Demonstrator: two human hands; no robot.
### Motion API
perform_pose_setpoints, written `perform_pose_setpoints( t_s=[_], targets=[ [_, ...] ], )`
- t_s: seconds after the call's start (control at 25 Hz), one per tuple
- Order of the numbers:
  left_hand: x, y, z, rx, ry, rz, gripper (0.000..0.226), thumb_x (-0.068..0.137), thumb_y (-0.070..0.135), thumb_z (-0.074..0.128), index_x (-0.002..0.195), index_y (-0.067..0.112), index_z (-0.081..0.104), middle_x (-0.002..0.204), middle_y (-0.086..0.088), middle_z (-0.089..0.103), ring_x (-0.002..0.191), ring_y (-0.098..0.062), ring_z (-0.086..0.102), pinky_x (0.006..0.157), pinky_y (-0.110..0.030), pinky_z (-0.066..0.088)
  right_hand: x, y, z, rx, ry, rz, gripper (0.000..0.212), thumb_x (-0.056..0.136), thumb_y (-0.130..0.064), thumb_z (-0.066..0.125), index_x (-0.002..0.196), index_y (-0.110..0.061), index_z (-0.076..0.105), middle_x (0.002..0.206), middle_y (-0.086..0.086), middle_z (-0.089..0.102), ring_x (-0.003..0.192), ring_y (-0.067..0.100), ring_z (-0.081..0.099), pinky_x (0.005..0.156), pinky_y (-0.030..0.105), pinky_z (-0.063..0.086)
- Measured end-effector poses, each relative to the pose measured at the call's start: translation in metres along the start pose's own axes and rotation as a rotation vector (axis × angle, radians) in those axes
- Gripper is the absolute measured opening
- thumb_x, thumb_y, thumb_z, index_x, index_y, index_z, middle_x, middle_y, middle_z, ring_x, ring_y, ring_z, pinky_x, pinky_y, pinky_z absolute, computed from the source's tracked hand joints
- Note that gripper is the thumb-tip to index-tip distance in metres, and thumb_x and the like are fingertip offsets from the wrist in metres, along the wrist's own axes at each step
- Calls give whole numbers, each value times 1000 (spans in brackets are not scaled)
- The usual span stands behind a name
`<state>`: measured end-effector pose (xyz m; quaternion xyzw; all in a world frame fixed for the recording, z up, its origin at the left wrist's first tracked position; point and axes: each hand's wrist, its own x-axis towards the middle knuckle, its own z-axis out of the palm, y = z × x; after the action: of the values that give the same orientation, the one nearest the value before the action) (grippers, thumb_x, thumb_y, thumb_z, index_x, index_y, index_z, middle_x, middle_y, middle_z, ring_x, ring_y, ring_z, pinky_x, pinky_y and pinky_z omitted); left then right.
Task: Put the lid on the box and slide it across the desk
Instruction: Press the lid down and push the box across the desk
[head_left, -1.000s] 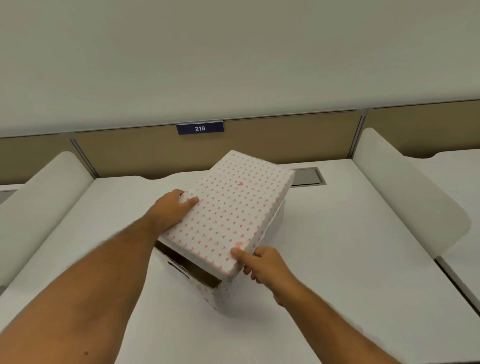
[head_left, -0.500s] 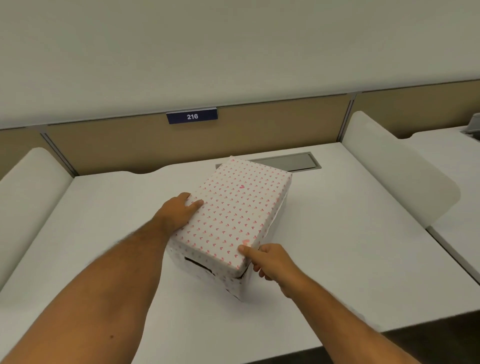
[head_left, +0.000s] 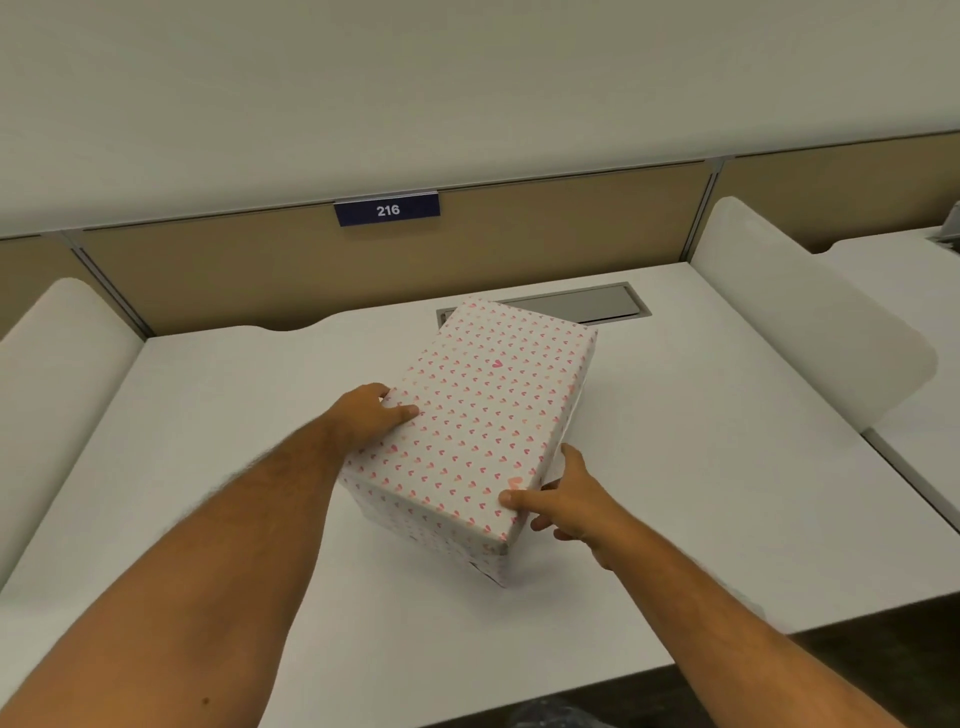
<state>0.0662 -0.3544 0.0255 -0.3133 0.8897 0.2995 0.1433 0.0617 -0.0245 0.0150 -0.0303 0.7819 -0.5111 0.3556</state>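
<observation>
Heart-patterned lid (head_left: 485, 410): seated flat on the matching box (head_left: 485, 564), centre of frame, on the white worktop (head_left: 234, 415), set at an angle. Left hand (head_left: 366, 418): fingers grip the lid's left edge, thumb on top. Right hand (head_left: 569, 499): fingers clasp the lid's near right corner, thumb on top. Blue plate "216" (head_left: 387, 209): partition, upper centre. Grey cable hatch (head_left: 571, 304): just behind the box.
</observation>
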Motion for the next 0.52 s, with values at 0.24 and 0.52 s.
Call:
perform_pose_setpoints(
  t_s=[0.24, 0.52],
  targets=[
    [10, 16, -11, -1, -138, 49, 89, 95, 54, 68, 165, 20, 24, 171, -6, 33, 151, -35, 42, 119, -50, 39, 12, -14, -3, -161, -20, -140, 125, 77, -42, 94, 164, -40, 5, 155, -5, 52, 137, 27, 61, 94, 43, 66],
    [21, 68, 1, 89, -23, 247, 87, 100, 61, 53, 169, 27, 14, 179, 1, 7, 162, -30, 19, 128, -51, 23, 57, -70, -31, -790, 374, -90, 95, 96, -74, 55, 168, -23, 20, 162, 9, 49, 139, 34, 61, 104, 54, 58]
  ],
)
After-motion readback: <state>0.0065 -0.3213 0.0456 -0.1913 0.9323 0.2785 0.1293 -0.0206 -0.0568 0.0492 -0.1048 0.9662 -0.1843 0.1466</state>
